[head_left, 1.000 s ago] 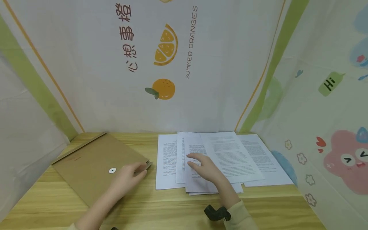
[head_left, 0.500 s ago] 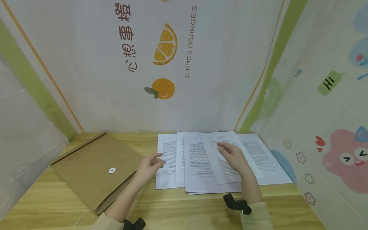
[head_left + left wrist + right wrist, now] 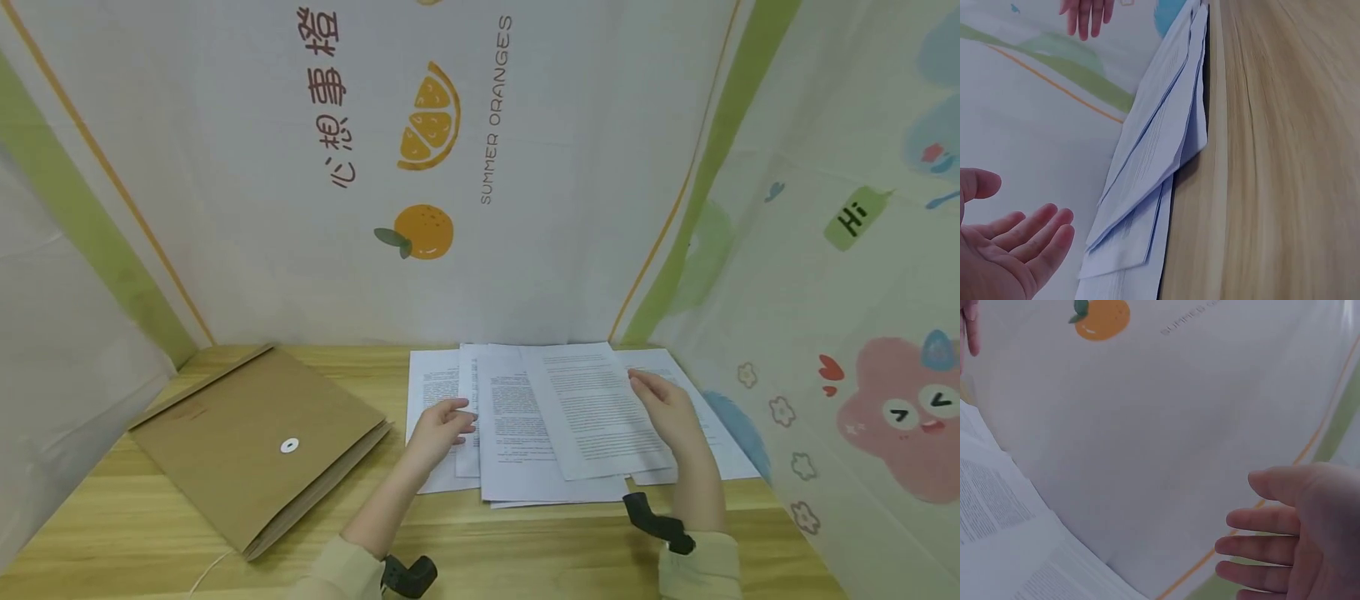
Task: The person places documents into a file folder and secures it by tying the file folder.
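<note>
Several printed paper sheets point(image 3: 517, 417) lie overlapping on the table, with a slanted top sheet point(image 3: 592, 408) over the others. My left hand point(image 3: 441, 429) hovers over the left part of the pile, its fingers relaxed; the left wrist view shows this hand point(image 3: 1019, 247) with spread fingers and nothing in them. Over the right side of the pile is my right hand point(image 3: 671, 412), which in the right wrist view appears as a hand point(image 3: 1291, 534) with extended fingers and no paper in it. A brown paper document envelope point(image 3: 247, 442) with a white round button point(image 3: 289, 446) lies left of the pile.
The wood-grain table point(image 3: 480, 550) reaches up to a white printed curtain point(image 3: 300, 275) at the back and another curtain point(image 3: 795, 275) on the right. A thin white string point(image 3: 206, 571) trails from the envelope's near corner.
My left hand has moved right, from the envelope's corner to over the papers. My right hand has moved right across the pile. The papers and the envelope stay nearly where they were.
</note>
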`<state>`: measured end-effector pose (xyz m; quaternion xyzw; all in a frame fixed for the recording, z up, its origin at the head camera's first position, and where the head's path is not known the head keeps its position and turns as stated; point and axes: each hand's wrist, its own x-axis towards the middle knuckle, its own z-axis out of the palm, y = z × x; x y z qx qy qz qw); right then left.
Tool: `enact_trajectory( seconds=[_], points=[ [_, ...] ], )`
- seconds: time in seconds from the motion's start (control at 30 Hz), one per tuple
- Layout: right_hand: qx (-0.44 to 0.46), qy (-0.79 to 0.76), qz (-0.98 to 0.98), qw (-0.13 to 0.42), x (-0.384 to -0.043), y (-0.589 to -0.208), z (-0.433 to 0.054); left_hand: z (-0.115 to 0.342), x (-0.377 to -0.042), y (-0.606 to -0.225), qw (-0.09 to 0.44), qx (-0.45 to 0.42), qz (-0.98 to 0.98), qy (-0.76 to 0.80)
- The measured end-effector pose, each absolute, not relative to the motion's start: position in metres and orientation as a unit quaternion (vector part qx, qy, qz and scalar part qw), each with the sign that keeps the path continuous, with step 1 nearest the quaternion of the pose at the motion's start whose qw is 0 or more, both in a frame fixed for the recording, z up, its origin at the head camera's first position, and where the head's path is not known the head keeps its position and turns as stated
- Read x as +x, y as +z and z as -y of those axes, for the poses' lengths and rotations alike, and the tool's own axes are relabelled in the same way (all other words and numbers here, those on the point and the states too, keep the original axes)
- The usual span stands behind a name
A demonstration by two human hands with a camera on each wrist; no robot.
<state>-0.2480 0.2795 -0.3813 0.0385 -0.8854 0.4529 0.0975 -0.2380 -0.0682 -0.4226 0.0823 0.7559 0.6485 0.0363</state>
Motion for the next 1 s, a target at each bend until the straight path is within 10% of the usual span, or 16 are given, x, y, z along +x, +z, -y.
enact_trajectory(
  seconds=[1.0],
  points=[
    [-0.083,0.464,0.882,0.015,-0.259,-0.439,-0.329,-0.008,-0.257,-0.448,0.18,0.01,-0.6,0.78]
  ],
)
